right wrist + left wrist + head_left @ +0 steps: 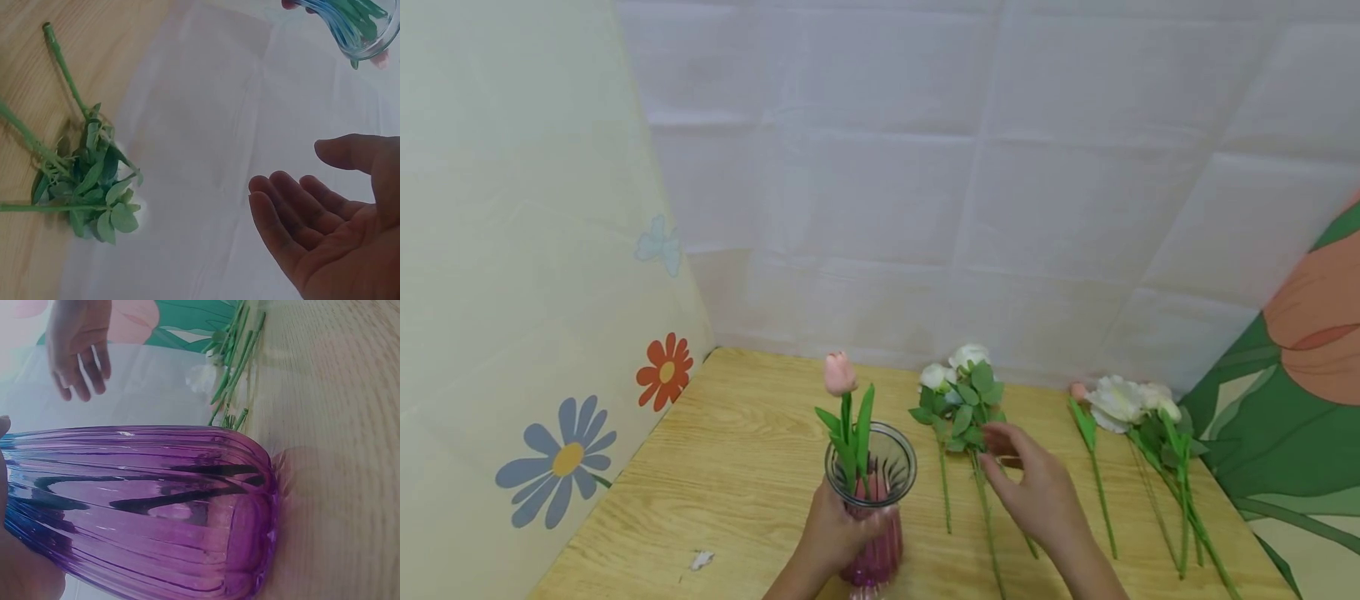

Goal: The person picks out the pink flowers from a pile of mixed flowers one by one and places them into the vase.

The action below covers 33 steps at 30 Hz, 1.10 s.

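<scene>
A ribbed glass vase (pixel 886 550), purple below with a bluish clear rim, is gripped around its side by my left hand (pixel 837 529). One pink tulip (pixel 839 375) with green leaves stands in it, its lower stem partly hidden. In the left wrist view the purple base of the vase (pixel 250 519) is close to the wooden tabletop. My right hand (pixel 1037 492) hovers to the right of the vase, holding nothing, with its fingers apart and slightly bent. Just beyond its fingertips lie white flowers (pixel 967 357) with leafy green stems; their leaves (pixel 103 181) show in the right wrist view.
A second group of flowers lies at the right of the wooden table (pixel 760 433): a pink tulip (pixel 1078 391) and large white blooms (pixel 1116 404). A small white scrap (pixel 702 560) is at the front left. Fabric sheets (pixel 850 183) enclose the table's back and sides.
</scene>
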Motion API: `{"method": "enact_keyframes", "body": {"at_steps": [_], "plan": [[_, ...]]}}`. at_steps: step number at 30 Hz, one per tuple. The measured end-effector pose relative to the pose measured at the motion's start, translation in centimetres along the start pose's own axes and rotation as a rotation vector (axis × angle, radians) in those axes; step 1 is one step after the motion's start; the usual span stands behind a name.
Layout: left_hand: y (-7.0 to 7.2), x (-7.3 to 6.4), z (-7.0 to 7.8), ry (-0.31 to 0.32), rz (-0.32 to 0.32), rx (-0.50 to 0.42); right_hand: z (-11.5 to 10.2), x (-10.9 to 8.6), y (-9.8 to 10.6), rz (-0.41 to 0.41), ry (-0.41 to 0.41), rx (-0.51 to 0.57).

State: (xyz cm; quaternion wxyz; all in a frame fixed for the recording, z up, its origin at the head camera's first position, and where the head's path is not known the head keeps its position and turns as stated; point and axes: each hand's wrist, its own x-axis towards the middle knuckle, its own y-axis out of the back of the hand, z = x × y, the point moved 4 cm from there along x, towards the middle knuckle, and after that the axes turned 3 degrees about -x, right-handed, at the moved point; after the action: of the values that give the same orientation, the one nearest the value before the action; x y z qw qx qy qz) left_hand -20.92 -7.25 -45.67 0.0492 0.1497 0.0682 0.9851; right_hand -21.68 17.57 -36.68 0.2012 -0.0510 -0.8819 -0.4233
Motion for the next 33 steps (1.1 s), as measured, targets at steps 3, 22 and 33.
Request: {"method": "enact_keyframes", "body": {"at_steps": [3,22,33], "plan": [[0.0,0.0,0.0,0.004,0.001,0.003,0.9,-0.1,0.2,-0.018,-0.027,-0.017],[0.0,0.0,0.1,-0.026,0.008,0.024,6.9,-0.6,1.1,-0.164,-0.246,-0.057],[0.0,0.0,0.0,0.038,-0.007,-0.010,10.1,-0.8,1.7,-0.195,-0.303,-0.105]]}}
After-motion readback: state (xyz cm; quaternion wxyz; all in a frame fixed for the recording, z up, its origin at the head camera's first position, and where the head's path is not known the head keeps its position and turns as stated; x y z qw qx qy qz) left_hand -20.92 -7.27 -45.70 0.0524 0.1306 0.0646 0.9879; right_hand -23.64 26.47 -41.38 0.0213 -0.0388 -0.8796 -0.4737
